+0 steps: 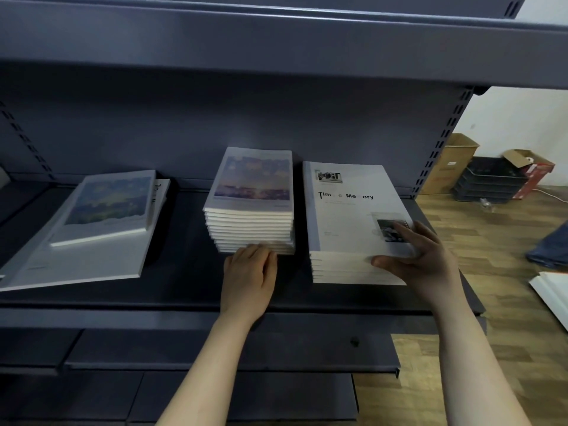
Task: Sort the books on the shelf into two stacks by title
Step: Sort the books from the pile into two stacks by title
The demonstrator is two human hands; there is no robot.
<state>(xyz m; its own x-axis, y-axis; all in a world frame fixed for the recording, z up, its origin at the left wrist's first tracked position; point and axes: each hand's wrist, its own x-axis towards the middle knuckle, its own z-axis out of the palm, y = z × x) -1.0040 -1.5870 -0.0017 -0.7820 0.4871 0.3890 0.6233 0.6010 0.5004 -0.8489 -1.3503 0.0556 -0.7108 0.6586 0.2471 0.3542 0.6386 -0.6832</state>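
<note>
The left hand (249,272) touches the small picture-cover paper book stack (250,210) with loose fingers, the right hand (427,256) grips the big white paper book stack (347,216), and a mixed pile of books (92,235) is not sorted yet.

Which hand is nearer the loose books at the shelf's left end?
Left. The left hand touches the front of the middle stack, right of the loose books; the right hand grips the Time & Memory stack, farther right.

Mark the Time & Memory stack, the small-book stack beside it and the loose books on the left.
Time & Memory stack (344,221): head view, top cover under the title.
Small-book stack (252,179): head view, picture on the top cover.
Loose books (107,200): head view, picture on the upper book.
</note>
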